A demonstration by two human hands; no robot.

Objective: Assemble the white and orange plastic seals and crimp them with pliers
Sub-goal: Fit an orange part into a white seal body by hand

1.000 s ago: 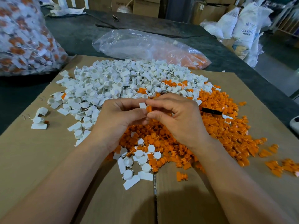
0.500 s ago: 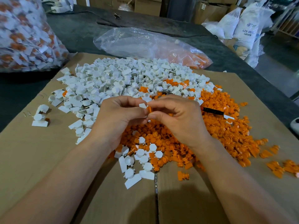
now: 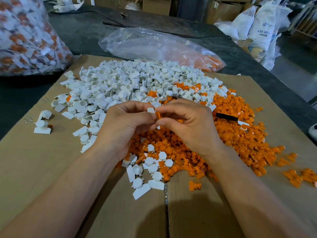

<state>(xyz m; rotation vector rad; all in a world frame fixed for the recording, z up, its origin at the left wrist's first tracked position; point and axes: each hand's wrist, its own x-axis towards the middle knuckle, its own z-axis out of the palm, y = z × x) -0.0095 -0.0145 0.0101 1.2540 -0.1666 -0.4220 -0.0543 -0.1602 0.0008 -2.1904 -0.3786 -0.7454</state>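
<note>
Head view: the white seal body (image 3: pixel 151 110) is pinched between the thumb and forefinger of the left hand (image 3: pixel 127 125), up above the piles. The orange insert (image 3: pixel 158 115) sits right against it, just below and to its right, pinched in the curled fingertips of the right hand (image 3: pixel 190 124). So the two parts touch where the fingertips meet. The insert looks roughly upright, but fingers cover most of it and I can't tell if it's seated yet. My guess is the next bit is pushing orange into white, so the push runs hand to hand. Directly underneath is the orange pile (image 3: pixel 231 138), with a handful of white-capped seals (image 3: pixel 151 163) toward the person and the white pile (image 3: pixel 120 83) behind the left hand. A black tool handle (image 3: pixel 226 117), probably the pliers, lies half buried in the orange bits just right of the right hand, so that hand is nearer it. Everything sits on flat cardboard (image 3: pixel 42 177), with a clear plastic bag (image 3: pixel 145 43) further back.
</note>
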